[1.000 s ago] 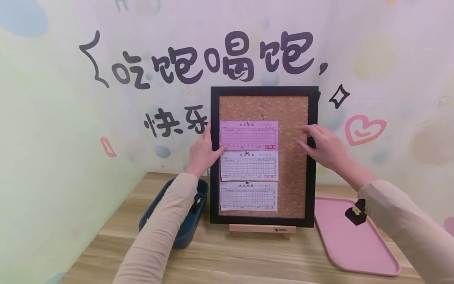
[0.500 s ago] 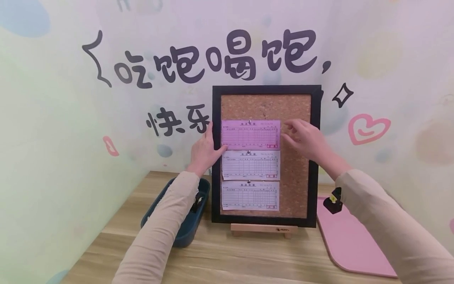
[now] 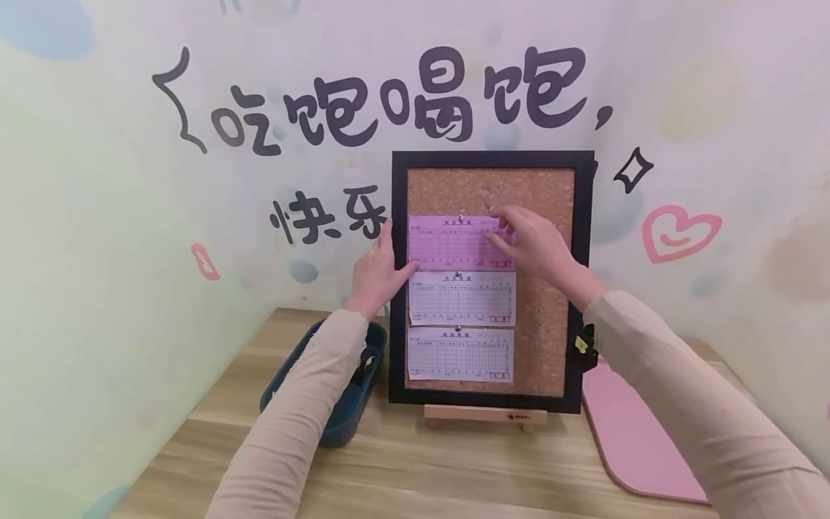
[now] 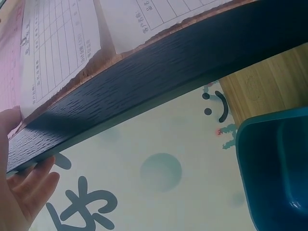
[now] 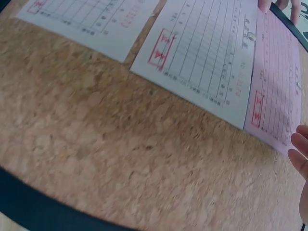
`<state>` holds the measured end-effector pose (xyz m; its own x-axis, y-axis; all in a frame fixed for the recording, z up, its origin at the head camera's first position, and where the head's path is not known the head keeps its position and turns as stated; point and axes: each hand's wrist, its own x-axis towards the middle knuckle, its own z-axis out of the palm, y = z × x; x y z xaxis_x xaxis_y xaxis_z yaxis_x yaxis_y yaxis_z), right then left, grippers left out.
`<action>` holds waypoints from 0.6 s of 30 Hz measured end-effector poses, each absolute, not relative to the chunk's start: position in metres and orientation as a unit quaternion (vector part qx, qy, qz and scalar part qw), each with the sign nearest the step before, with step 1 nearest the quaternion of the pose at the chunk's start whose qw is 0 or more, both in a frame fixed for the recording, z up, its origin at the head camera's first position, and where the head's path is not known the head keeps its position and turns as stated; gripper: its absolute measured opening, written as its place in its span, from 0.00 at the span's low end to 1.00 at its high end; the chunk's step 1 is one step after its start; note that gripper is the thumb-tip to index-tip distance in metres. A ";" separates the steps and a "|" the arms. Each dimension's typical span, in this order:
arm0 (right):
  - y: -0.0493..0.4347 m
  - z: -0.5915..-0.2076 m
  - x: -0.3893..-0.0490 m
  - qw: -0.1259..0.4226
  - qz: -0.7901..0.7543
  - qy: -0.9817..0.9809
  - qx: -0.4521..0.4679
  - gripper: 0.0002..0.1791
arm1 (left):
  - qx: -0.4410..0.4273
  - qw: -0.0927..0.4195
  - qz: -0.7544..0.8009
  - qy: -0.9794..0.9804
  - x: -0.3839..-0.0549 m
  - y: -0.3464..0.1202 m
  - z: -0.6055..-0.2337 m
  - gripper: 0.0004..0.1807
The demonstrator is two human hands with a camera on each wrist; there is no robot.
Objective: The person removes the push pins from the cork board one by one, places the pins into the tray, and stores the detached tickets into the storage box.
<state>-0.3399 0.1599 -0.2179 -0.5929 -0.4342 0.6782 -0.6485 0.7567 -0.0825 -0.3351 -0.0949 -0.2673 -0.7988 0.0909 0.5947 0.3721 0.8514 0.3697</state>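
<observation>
**Right Hand Reaches Top Receipt; Board Braced by Left Hand**

The right hand has shifted leftward across the corkboard and is now over the right part of the pink receipt. Its thumb and index finger are bent, a gap between the tips, with nothing visibly held; contact with the paper cannot be confirmed. The pushpin of this receipt sits near those fingertips, to their left. The upper white receipt and lower white receipt remain pinned below the hand.

The left hand maintains its clasp on the black frame, thumb in front, fingers behind.

Assessment: the shift brings the pink receipt within working reach; the receipts' arrangement is unchanged.
</observation>
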 end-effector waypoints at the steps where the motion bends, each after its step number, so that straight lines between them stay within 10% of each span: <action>1: 0.158 -0.217 -0.340 0.328 0.167 -0.877 0.310 0.19 | -0.127 0.291 -0.242 -0.917 -0.335 -0.095 -0.267 0.48; 18: 0.136 -0.214 -0.351 0.311 0.189 -0.876 0.316 0.13 | -0.121 0.275 -0.251 -0.920 -0.333 -0.094 -0.264 0.48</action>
